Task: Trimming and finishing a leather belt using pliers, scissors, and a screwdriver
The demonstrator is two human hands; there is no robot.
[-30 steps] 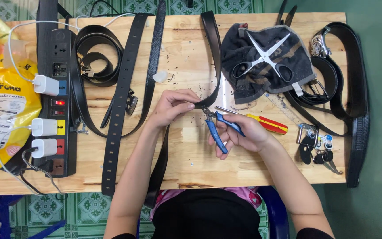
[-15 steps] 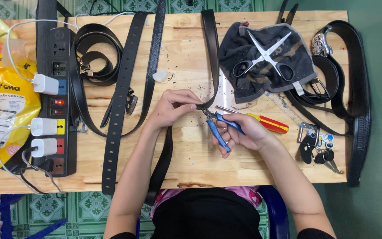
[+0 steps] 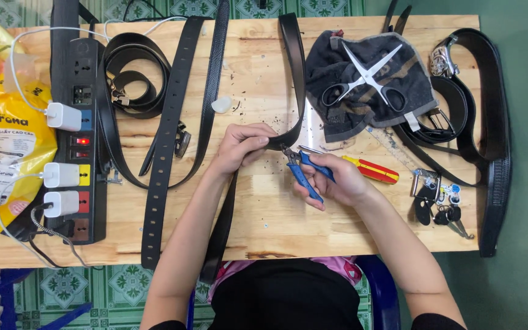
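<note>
Left hand (image 3: 242, 145) pinches long black leather belt (image 3: 294, 79); right hand (image 3: 337, 180) grips blue-handled pliers (image 3: 304, 171), tips at belt; work underway, unfinished.

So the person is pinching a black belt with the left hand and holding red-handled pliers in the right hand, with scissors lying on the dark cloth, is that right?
Nearly. The pliers in the right hand have blue handles, not red; the red-and-yellow tool beside that hand is a screwdriver lying on the table. As the head view shows, the left hand pinches the black belt, and the scissors lie on the dark cloth.
</note>
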